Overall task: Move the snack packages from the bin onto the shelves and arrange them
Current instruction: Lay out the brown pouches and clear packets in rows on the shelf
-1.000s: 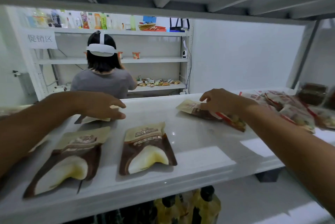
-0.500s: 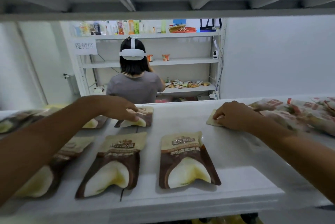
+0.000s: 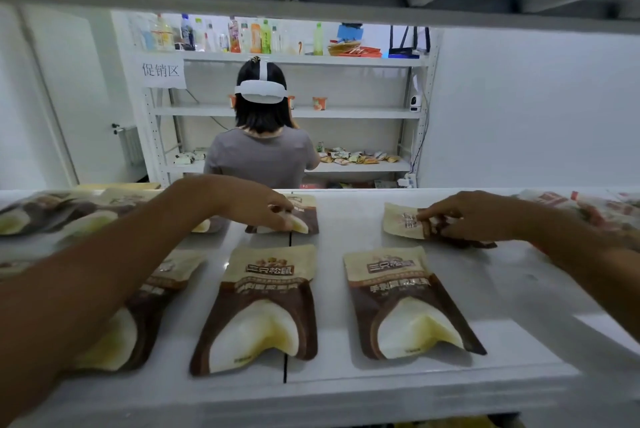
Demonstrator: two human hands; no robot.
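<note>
Snack packages in brown and cream lie flat in a row along the near edge of the white shelf, low in the frame. One is at the centre, one is to its right, and one at the lower left is partly hidden under the left forearm.

Behind them, at mid-frame, the left hand reaches in from the lower left. Its bent fingers and thumb pinch the near edge of a rear package. At centre right, the right hand rests its fingertips on a tilted package, pressing it to the shelf without closing around it.

More brown bags are heaped at the left edge, and red-and-white bags at the right edge.

Further back, at upper centre, a person in a grey shirt faces a far rack. It holds bottles on top and a paper sign on its left.
</note>
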